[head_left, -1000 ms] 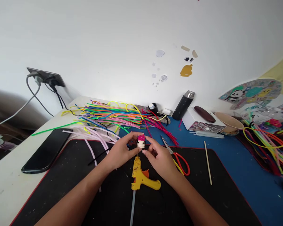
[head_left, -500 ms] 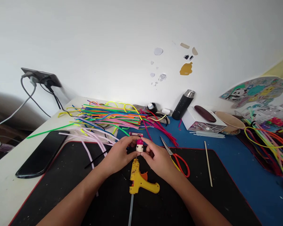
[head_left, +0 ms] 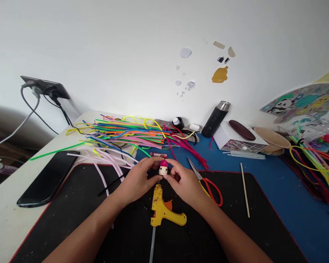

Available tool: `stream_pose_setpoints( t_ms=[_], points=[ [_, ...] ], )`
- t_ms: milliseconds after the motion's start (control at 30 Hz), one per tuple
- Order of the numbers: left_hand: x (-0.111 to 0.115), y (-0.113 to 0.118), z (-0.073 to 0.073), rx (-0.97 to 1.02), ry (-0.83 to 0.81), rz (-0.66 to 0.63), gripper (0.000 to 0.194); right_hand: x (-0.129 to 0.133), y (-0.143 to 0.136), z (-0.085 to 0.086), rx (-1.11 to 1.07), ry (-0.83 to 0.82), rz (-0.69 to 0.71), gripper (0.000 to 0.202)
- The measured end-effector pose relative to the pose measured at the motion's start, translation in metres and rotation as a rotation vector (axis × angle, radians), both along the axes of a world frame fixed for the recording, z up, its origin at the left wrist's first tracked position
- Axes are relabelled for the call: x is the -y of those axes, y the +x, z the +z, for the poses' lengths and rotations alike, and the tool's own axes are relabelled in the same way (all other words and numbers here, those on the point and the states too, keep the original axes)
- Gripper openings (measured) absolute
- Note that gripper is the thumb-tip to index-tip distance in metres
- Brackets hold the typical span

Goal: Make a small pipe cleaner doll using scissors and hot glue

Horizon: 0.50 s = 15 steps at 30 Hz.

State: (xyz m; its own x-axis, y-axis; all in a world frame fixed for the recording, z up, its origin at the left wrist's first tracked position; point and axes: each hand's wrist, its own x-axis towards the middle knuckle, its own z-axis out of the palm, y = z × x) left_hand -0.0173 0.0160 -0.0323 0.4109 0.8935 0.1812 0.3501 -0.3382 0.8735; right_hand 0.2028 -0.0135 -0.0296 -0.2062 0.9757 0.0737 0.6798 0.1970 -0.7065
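A small doll head [head_left: 163, 170], cream below with two dark eyes and a magenta top, is pinched between both hands just above the mat. My left hand [head_left: 137, 179] grips it from the left with thumb and forefinger. From the right, my right hand [head_left: 188, 186] holds it the same way, its other fingers curled in. Right below lies a yellow hot glue gun [head_left: 161, 208], nozzle toward the head, with a clear glue stick [head_left: 152, 243] out of its back. Red-handled scissors [head_left: 208, 184] rest beside my right hand.
Colourful pipe cleaners [head_left: 128, 131] are heaped at the back. A phone [head_left: 48, 179] lies left of the black mat [head_left: 222, 237], a wooden stick [head_left: 245, 190] on its right. A black flask [head_left: 215, 118], a white box [head_left: 230, 137] and a bowl [head_left: 272, 140] stand near the wall.
The view has shifted slightly. The doll head has turned a little and sits slightly more to the right between the fingers; both hands keep their hold.
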Motion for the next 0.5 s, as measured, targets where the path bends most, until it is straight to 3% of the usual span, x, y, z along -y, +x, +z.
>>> stream_pose_setpoints(
  t_ms=[300, 500],
  points=[
    [-0.002, -0.001, -0.008, -0.03, 0.049, 0.031, 0.054, -0.009, 0.004, 0.002, 0.054, 0.001, -0.014, 0.05],
    [-0.006, -0.005, -0.007, -0.114, 0.145, 0.151, 0.049, -0.018, 0.008, 0.0, 0.132, -0.017, -0.01, 0.052]
  ],
)
